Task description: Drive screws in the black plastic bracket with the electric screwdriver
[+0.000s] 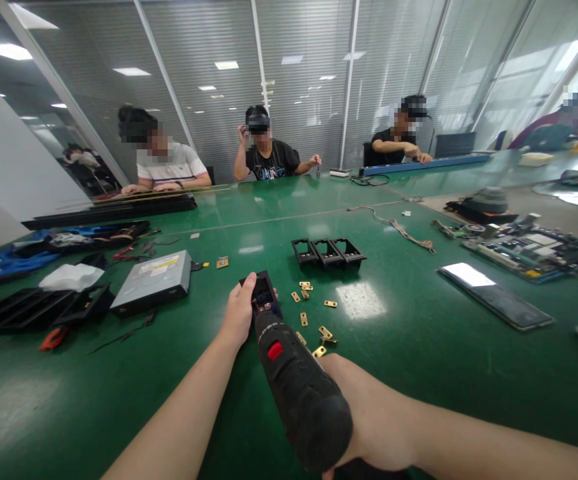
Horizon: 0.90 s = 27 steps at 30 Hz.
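My left hand (pixel 239 312) is closed around a small black plastic holder (pixel 261 291) that stands on the green table (pixel 119 373). My right hand (pixel 369 417) grips a black electric screwdriver (pixel 299 387) with a red button. Its tip points down into the holder. Several small brass plates (pixel 313 313) lie scattered on the table just right of the holder. Three more black holders (pixel 327 253) sit in a row behind them.
A grey optical drive (pixel 153 281) and black trays (pixel 33 307) lie at left. A circuit board (pixel 529 247) and a dark flat panel (pixel 496 295) lie at right. Three people sit across the far side of the table, another at far right.
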{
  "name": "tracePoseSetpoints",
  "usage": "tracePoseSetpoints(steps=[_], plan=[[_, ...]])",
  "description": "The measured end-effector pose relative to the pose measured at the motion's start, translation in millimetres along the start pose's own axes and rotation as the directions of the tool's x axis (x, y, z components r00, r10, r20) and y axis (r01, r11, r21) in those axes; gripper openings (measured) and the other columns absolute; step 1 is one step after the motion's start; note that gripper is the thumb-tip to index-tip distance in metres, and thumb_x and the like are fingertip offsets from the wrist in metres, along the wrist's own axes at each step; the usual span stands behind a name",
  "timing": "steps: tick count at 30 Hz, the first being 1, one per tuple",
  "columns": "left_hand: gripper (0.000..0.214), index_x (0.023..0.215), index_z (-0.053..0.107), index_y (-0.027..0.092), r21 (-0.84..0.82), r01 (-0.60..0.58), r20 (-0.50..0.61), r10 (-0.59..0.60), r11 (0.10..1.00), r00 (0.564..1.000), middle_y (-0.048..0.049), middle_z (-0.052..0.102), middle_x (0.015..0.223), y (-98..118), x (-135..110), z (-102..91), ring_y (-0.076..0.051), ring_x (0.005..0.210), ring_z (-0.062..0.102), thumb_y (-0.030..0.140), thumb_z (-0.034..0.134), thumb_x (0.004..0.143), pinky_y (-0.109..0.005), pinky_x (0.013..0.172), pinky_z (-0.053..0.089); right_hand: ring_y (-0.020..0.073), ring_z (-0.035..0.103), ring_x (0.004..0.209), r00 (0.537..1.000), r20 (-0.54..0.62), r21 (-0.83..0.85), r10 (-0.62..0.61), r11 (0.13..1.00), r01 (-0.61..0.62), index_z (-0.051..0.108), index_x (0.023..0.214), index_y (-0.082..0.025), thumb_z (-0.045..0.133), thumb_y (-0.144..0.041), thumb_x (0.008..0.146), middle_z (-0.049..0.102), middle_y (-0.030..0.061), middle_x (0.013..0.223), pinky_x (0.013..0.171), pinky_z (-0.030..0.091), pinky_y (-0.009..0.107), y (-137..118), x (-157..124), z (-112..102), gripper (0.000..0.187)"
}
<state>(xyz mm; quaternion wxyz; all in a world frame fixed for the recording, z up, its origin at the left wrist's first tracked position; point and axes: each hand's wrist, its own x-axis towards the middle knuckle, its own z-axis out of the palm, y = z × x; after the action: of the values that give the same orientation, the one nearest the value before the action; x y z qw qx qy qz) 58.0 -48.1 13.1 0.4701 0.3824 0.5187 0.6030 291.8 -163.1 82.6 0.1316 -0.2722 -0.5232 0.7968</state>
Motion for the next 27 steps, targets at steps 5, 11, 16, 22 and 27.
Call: tracePoseSetpoints(steps=[5, 11, 16, 22, 27], plan=[[0.074, 0.1, 0.073, 0.014, -0.003, 0.006, -0.004, -0.006, 1.0, 1.0, -0.0127, 0.083, 0.081, -1.4, 1.3, -0.5, -0.032, 0.075, 0.082, 0.083, 0.085, 0.073, -0.036, 0.061, 0.062, 0.0149, 0.066, 0.062, 1.0, -0.002, -0.02, -0.028, 0.999, 0.028, 0.066, 0.066, -0.015, 0.108, -0.026, 0.045, 0.066, -0.0003, 0.068, 0.053, 0.054, 0.021, 3.2, -0.2, -1.3, 0.048], [0.067, 0.102, 0.072, 0.015, -0.032, 0.031, -0.01, -0.031, 0.999, 0.999, -0.0118, 0.082, 0.081, -3.3, 2.4, -1.6, -0.033, 0.079, 0.083, 0.076, 0.085, 0.078, -0.04, 0.069, 0.066, 0.0176, 0.07, 0.063, 0.999, -0.019, -0.018, 0.025, 1.0, -0.026, 0.065, 0.067, -0.015, 0.108, -0.025, 0.042, 0.068, 0.0011, 0.07, 0.053, 0.056, 0.023, 2.0, -0.1, -1.1, 0.051], [0.066, 0.103, 0.072, 0.015, -0.034, 0.04, -0.012, -0.04, 0.999, 0.999, -0.0121, 0.082, 0.082, -3.2, 2.3, -1.6, -0.033, 0.08, 0.084, 0.075, 0.085, 0.08, -0.04, 0.07, 0.066, 0.0181, 0.07, 0.063, 1.0, -0.019, -0.023, 0.023, 0.999, -0.024, 0.066, 0.07, -0.015, 0.109, -0.025, 0.04, 0.069, 0.0009, 0.071, 0.053, 0.057, 0.024, -0.1, -0.7, -2.0, 0.053], [0.067, 0.103, 0.072, 0.014, -0.03, 0.033, -0.02, -0.034, 0.999, 0.999, -0.0132, 0.083, 0.082, -2.6, 1.6, 0.1, -0.033, 0.079, 0.084, 0.075, 0.085, 0.079, -0.041, 0.071, 0.068, 0.016, 0.069, 0.062, 1.0, 0.005, 0.012, 0.027, 1.0, -0.027, 0.063, 0.071, -0.016, 0.11, -0.025, 0.042, 0.069, -0.0011, 0.072, 0.055, 0.057, 0.024, -1.1, -1.0, -1.5, 0.055], [0.063, 0.1, 0.072, 0.015, -0.03, 0.028, -0.023, -0.029, 0.999, 0.999, -0.0124, 0.082, 0.081, -1.9, 1.3, 0.5, -0.032, 0.077, 0.083, 0.074, 0.084, 0.081, -0.041, 0.071, 0.068, 0.0164, 0.069, 0.065, 1.0, 0.003, 0.001, -0.001, 1.0, 0.001, 0.064, 0.068, -0.016, 0.11, -0.024, 0.04, 0.065, -0.0022, 0.072, 0.057, 0.058, 0.025, -0.4, 0.0, -2.4, 0.055]])
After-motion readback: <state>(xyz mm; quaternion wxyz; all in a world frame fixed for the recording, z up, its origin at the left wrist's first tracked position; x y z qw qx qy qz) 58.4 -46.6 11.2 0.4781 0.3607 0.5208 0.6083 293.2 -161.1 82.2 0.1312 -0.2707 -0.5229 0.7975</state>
